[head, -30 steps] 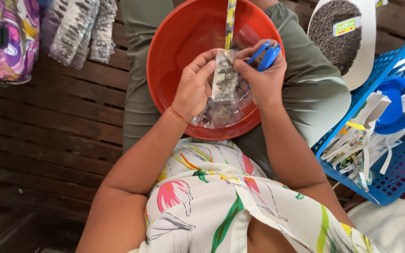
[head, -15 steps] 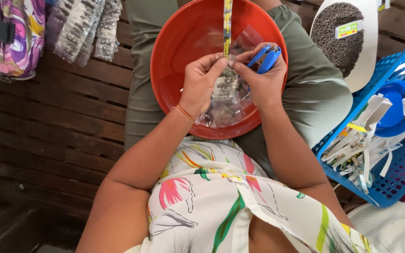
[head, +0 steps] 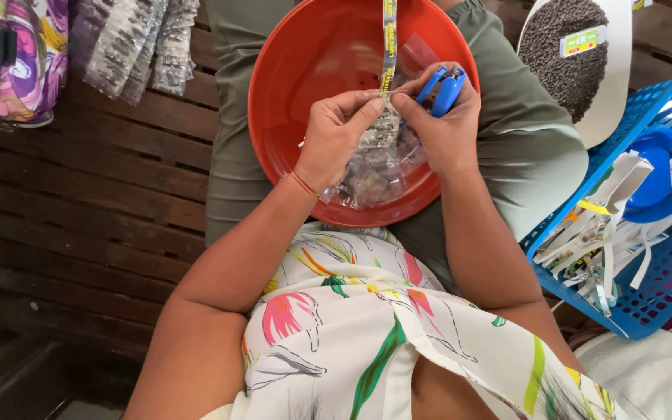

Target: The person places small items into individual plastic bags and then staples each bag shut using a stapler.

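Observation:
A red plastic bowl rests on my lap. Over it, my left hand pinches the top of a small clear packet of dark bits against a yellow printed strip that runs up out of view. My right hand holds a blue stapler and also pinches the packet's top from the right. More clear packets lie in the bowl under both hands.
A blue plastic basket at the right holds paper strips and a blue lid. A white bag of dark seeds lies at the top right. Filled packets and a colourful bag sit at the upper left on dark wooden slats.
Both hands have lifted the packet slightly upward in the bowl, bringing its top to the yellow strip. The stapler stays in my right hand.

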